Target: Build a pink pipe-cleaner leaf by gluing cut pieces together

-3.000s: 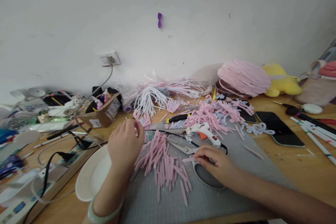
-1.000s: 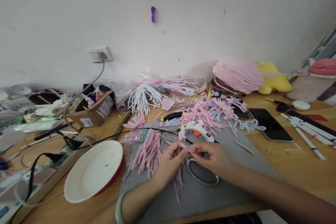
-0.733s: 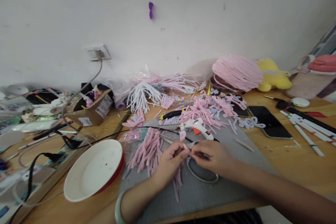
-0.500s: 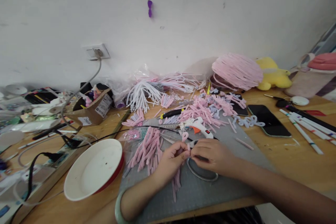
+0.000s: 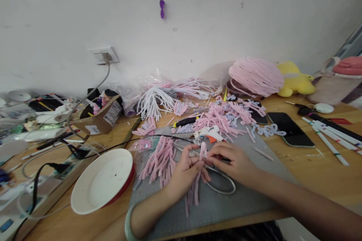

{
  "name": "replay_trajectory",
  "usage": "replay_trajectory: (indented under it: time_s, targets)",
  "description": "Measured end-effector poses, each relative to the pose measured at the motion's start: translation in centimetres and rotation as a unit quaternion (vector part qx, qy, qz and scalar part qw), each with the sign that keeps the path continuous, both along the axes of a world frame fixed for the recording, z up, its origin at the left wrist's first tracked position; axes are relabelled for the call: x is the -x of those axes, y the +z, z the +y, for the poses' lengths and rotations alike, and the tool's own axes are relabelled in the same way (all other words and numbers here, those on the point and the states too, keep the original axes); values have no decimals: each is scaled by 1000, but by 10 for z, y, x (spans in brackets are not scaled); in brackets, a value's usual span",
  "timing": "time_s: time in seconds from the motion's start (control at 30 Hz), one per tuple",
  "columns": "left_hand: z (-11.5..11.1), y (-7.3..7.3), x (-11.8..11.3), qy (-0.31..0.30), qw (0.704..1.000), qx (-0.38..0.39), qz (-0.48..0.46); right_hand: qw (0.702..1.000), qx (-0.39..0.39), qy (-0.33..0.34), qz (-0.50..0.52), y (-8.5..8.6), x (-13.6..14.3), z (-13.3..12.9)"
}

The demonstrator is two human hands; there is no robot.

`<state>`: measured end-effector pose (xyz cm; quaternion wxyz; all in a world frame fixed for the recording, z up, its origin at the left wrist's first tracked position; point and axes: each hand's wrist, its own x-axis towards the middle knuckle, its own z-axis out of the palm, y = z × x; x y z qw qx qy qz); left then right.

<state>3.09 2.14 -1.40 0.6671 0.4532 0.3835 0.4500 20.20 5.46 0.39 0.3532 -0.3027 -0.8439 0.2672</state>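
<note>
A looped pink fuzzy strip point(image 5: 203, 151) stands up between my hands over the grey mat point(image 5: 226, 211). My left hand point(image 5: 188, 169) pinches its lower part. The fingertips of my right hand point(image 5: 230, 160) are closed on its right side. Scissors with a grey-rimmed handle point(image 5: 226, 191) lie under my hands, partly covered. Loose pink strips point(image 5: 195, 192) hang or lie just below my left hand. A bundle of pink strips point(image 5: 161, 160) rests left of it. Behind my hands lies a white glue gun point(image 5: 213, 134) with an orange trigger.
A white bowl point(image 5: 102, 182) sits left of the mat. Pink pieces point(image 5: 217, 118) are heaped behind, with white stems point(image 5: 155, 101) beside them. A black phone point(image 5: 290, 130) and striped pens point(image 5: 328, 141) lie right. A black cable point(image 5: 113, 147) crosses from the power strip.
The strip between my hands now shows as a taller, upright loop. My right hand has shifted slightly right and up, and fingers of my left hand now show beneath the strip.
</note>
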Motion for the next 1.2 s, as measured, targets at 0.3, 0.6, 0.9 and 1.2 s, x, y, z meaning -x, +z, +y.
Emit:
replay_trajectory:
  time_s: [0.3, 0.6, 0.9, 1.2]
  targets:
    - [-2, 6, -1, -8, 996, 87, 4, 989, -123, 46, 66, -1, -1, -8]
    - [-5, 7, -2, -2, 996, 91, 7, 993, -118, 27, 3, -7, 0, -4]
    - [-5, 4, -1, -27, 998, 61, 15, 995, -88, 17, -36, -7, -1, 3]
    - [-6, 8, -2, -16, 996, 8, 86, 995, -85, 50, -19, -13, 0, 3]
